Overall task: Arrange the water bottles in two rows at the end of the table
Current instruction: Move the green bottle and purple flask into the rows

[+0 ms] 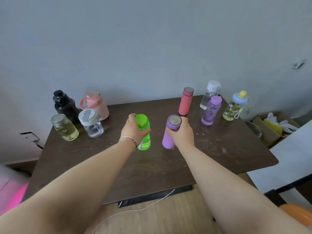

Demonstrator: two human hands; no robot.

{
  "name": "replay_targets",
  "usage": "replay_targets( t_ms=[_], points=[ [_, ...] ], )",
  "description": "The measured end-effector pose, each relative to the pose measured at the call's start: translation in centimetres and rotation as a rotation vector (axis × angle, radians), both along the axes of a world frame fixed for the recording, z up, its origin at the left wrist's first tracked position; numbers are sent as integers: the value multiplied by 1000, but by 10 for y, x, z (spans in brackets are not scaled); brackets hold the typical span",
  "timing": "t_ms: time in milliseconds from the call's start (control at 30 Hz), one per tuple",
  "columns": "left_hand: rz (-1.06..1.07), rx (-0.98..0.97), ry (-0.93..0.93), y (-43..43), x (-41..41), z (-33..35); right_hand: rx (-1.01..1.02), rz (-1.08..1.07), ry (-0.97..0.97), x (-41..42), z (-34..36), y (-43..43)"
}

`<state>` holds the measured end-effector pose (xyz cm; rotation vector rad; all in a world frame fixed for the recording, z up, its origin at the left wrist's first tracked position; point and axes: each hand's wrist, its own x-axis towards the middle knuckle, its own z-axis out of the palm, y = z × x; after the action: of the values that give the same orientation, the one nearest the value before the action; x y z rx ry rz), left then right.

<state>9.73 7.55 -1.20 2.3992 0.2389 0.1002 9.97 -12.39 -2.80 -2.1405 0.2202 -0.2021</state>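
Observation:
My left hand (133, 130) grips a bright green bottle (145, 141) near its cap, mid-table. My right hand (181, 132) is wrapped around a purple flask (168, 139) with a steel top, just to the right. Both stand upright. At the far left stand a black bottle (65, 106), a pink jug (97, 105), a glass jar of yellowish liquid (65, 128) and a clear bottle with a white lid (92, 124). At the far right stand a coral flask (185, 101), a clear white-capped bottle (209, 95), a translucent purple bottle (211, 110) and a patterned bottle with a yellow top (236, 106).
The dark wooden table (219, 149) ends against a grey wall. A cardboard box (270, 130) with bags stands right of the table. A white cable (143, 207) runs over the floor below the near edge. Crumbs dot the table's right half.

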Motion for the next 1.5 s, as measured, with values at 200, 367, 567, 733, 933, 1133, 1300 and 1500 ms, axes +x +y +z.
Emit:
replay_targets(
  t_ms=[200,367,567,733,933,1133,1300,1500],
  points=[
    [54,-23,7,108,-18,-6,-1,55,36,-6,-4,104],
    [112,-4,35,197,-31,-15,3,128,57,-10,-10,188],
    [165,22,38,284,-37,-28,-12,225,64,-3,-20,275],
    [215,32,66,337,-36,-37,-16,303,81,6,-25,330],
    [205,29,86,369,-31,-49,-47,331,81,15,-33,364],
    [172,13,84,378,-32,-58,-85,321,84,15,-39,373],
    [145,12,76,380,-34,-59,-88,310,91,10,-45,375],
    [99,26,69,375,-35,-57,-109,322,83,6,-45,374]
  ],
)
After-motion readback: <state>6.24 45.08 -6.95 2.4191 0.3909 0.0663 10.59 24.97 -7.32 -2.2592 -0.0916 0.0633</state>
